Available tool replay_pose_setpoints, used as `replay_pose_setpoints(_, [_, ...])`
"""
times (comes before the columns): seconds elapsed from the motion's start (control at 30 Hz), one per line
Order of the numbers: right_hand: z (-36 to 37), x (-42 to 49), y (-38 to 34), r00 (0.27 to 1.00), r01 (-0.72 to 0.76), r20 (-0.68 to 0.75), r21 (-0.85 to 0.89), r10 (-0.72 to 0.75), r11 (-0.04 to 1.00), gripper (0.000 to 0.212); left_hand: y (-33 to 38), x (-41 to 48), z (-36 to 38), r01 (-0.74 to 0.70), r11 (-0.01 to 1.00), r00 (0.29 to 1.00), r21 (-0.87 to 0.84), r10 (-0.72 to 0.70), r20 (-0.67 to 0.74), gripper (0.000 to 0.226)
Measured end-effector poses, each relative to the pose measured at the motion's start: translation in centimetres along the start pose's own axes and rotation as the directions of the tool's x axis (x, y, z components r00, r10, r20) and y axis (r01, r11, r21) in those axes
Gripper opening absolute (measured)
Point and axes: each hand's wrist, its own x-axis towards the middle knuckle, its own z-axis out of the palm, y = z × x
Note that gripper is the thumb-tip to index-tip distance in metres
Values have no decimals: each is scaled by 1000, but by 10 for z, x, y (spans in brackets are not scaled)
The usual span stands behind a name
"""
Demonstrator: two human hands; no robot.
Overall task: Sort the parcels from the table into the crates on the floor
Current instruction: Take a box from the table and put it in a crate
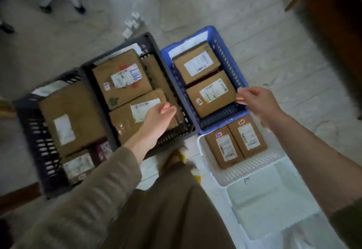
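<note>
Below, over pale floor tiles point(274, 56), left hand point(158, 117) fingers hang loose, empty; right hand point(256, 101) fingers by blue crate point(227, 58), grip unclear.

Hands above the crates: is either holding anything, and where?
The left hand holds nothing. The right hand has fingertips at a corner of the blue plastic crate; a grip cannot be told.

A dark crate point(33, 131) is set on the pale tiled floor point(264, 62), and a second dark crate point(149, 39) is set right beside it. A blue crate point(225, 53) is placed next — close by. A white crate point(252, 168) is put just in front of the blue one.
</note>
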Motion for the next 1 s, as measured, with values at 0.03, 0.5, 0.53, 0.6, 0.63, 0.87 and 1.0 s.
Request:
replay_pose_setpoints(0.03, [5, -10, -17, 999, 37, 33, -43, -36, 998, 16, 1, -17, -15, 5, 999, 999, -47, -7, -44, 40])
replay_pose_setpoints(0.5, [166, -175, -170, 830, 463, 480, -306, -286, 832, 16, -84, -219, -206, -68, 869, 892, -490, -166, -420, 46])
replay_pose_setpoints(0.53, [182, -192, -175, 808, 497, 511, -322, -294, 806, 20, -95, -234, -217, -78, 857, 882, -510, -179, -436, 46])
replay_pose_setpoints(0.6, [215, -227, -181, 758, 562, 572, -328, -313, 760, 28, -119, -266, -238, -96, 828, 859, -553, -212, -466, 47])
replay_pose_setpoints(0.63, [233, -247, -183, 727, 592, 611, -324, -314, 738, 29, -131, -283, -249, -113, 815, 846, -568, -221, -486, 47])
replay_pose_setpoints(0.87, [346, -420, -185, 480, 763, 813, -201, -330, 614, 20, -218, -414, -319, -231, 766, 699, -600, -298, -650, 49])
replay_pose_setpoints(1.0, [395, -505, -182, 333, 825, 888, -110, -318, 555, 17, -262, -485, -348, -296, 745, 594, -598, -347, -726, 47])
